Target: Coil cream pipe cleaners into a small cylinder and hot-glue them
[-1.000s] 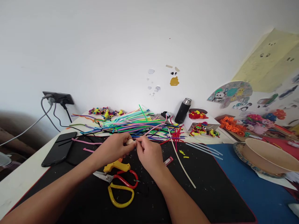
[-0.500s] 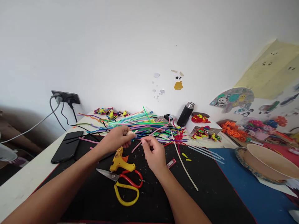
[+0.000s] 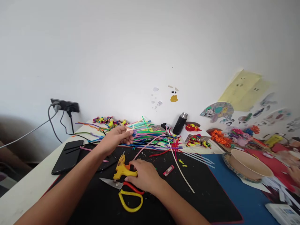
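My left hand (image 3: 118, 137) is raised over the back of the black mat, pinching a small white and purple piece (image 3: 134, 132) between thumb and fingers. Its exact shape is too small to make out. Lower down, my right hand (image 3: 145, 175) is at a yellow glue gun (image 3: 122, 168), with thumb and fingers on either side of its handle. The gun lies on the mat, nozzle pointing away. Scissors (image 3: 131, 200) with red and yellow handles lie just below it. A pink pipe cleaner (image 3: 150, 143) runs from behind my right hand to the pile.
Pipe cleaners (image 3: 146, 136) lie piled along the wall. A phone (image 3: 67, 157) is at left. A black bottle (image 3: 180, 124) and a white box (image 3: 195, 136) stand behind. A pink item (image 3: 168, 170), a white pipe cleaner (image 3: 179, 168) and a bowl (image 3: 250, 165) are rightward. Another person's hand (image 3: 294, 173) shows far right.
My right hand has left the small piece and come down to the glue gun's handle. The left hand still holds the piece. The view has shifted a little up and right.
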Action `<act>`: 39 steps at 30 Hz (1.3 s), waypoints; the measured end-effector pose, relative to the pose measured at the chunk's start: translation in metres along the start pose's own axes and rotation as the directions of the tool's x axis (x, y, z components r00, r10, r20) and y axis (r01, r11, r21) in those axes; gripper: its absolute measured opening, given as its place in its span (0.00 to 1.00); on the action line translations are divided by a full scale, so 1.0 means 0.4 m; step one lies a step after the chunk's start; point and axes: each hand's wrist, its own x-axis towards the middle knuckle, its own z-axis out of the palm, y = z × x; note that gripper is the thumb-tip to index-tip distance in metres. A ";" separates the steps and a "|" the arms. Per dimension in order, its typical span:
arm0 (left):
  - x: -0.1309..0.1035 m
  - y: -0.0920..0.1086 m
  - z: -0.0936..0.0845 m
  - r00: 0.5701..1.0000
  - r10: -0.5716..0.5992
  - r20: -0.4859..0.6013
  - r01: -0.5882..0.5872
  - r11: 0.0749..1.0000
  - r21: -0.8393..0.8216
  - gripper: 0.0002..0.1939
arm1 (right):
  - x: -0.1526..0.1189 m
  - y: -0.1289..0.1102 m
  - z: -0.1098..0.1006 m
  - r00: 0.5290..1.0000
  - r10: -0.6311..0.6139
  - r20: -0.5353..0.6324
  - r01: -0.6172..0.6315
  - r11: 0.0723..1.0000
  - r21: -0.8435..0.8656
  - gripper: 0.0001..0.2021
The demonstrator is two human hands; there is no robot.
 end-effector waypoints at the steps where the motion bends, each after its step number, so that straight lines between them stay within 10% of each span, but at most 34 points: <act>1: -0.005 0.005 0.005 1.000 0.003 0.009 -0.003 1.000 -0.001 0.24 | 0.002 -0.002 0.003 1.000 -0.007 0.004 0.007 0.999 -0.031 0.28; 8: -0.031 0.030 0.033 0.993 0.021 0.117 -0.022 1.000 0.007 0.25 | 0.029 -0.038 0.018 1.000 0.005 0.020 -0.003 0.996 -0.092 0.22; 14: -0.050 0.075 0.007 0.995 0.100 0.032 -0.099 0.995 -0.016 0.24 | 0.005 -0.013 0.063 0.989 0.109 -0.101 -0.072 0.947 0.314 0.15; 19: -0.065 0.104 -0.009 0.987 0.157 -0.020 -0.156 0.986 0.058 0.23 | 0.010 0.062 0.074 0.965 0.260 0.044 -0.153 0.416 0.896 0.31; 25: -0.038 0.063 -0.002 0.990 0.115 -0.087 -0.098 0.980 0.175 0.24 | 0.021 0.071 -0.005 0.949 0.314 -0.019 0.068 -0.145 0.987 0.30; 39: 0.025 -0.050 -0.010 0.988 0.000 -0.152 0.041 0.963 0.268 0.24 | 0.082 0.097 -0.081 0.971 0.225 -0.081 0.145 -0.282 0.948 0.23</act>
